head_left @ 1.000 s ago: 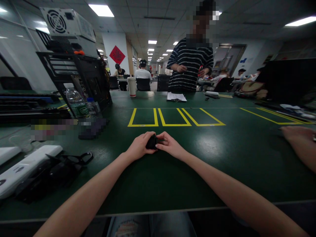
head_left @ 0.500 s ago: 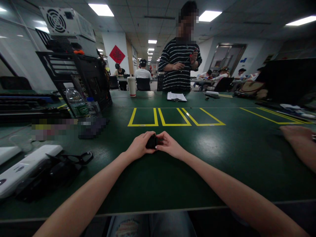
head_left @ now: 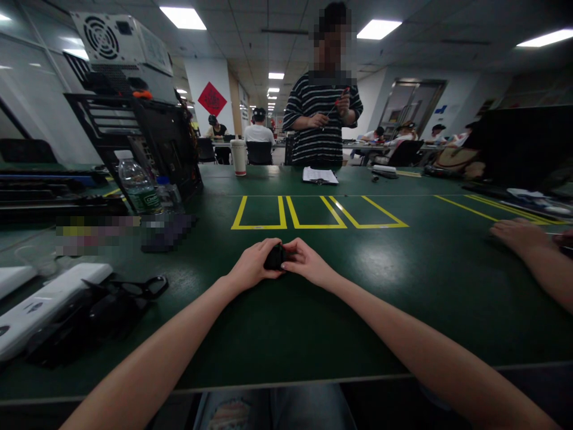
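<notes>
A small black box-like object (head_left: 274,258) is held between my two hands, low over the green table (head_left: 286,334). My left hand (head_left: 254,261) wraps around its left side, thumb nearest me and fingers over the top. From the other side, the fingertips of my right hand (head_left: 303,261) pinch at its right end. Dark colour and my fingers hide its details, so its exact kind does not show. Just beyond my hands lie yellow tape outlines (head_left: 320,226) on the tabletop.
At left are a white device (head_left: 58,301), black glasses (head_left: 150,288), a water bottle (head_left: 138,185) and a computer case (head_left: 165,143). A cup (head_left: 239,158) and clipboard (head_left: 320,175) stand further back. Another person's hand (head_left: 521,239) rests at right; a person in stripes (head_left: 320,119) stands opposite.
My hands and the black object stay almost still. The other person's hand at right has moved left and slightly up; the standing person has shifted slightly left.
</notes>
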`<state>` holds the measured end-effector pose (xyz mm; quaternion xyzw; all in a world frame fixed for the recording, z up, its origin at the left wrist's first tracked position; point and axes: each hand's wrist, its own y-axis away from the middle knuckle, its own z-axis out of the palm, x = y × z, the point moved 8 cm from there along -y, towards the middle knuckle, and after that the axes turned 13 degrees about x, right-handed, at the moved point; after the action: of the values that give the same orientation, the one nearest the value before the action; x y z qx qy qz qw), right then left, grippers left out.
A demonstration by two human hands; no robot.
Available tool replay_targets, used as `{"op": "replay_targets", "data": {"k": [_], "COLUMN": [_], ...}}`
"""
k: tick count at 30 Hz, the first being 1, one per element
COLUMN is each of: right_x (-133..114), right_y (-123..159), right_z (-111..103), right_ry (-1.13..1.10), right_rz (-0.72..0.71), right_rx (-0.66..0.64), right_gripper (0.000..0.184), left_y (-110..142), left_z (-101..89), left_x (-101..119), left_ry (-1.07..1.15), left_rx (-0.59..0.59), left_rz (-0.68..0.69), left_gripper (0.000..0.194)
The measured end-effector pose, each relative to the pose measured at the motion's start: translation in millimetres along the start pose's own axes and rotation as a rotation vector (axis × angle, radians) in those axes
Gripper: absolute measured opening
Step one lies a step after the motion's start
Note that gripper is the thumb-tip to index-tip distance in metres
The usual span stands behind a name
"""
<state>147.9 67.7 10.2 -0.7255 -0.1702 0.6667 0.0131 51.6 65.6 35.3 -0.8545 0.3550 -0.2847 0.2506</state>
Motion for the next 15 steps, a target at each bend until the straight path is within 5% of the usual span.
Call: {"op": "replay_targets", "data": {"k": [6, 15], "right_x": [-3.8, 2.6], "right_y": [-0.5, 1.2], "right_z": [-1.5, -1.5], "right_ry": [-0.044, -0.004], "right_rz": [-0.039, 0.016], "right_rx": [0.039, 0.001], "right_gripper": [0.019, 0.032], "left_y": [-0.1, 0.0], "left_z": [0.6, -0.5], "left_x": [-0.2, -0.2], "left_ry": [-0.008, 0.010], "left_rx": [0.012, 0.017], "left_rz": [-0.008, -0.010], "left_gripper": [0.059, 0.058]}}
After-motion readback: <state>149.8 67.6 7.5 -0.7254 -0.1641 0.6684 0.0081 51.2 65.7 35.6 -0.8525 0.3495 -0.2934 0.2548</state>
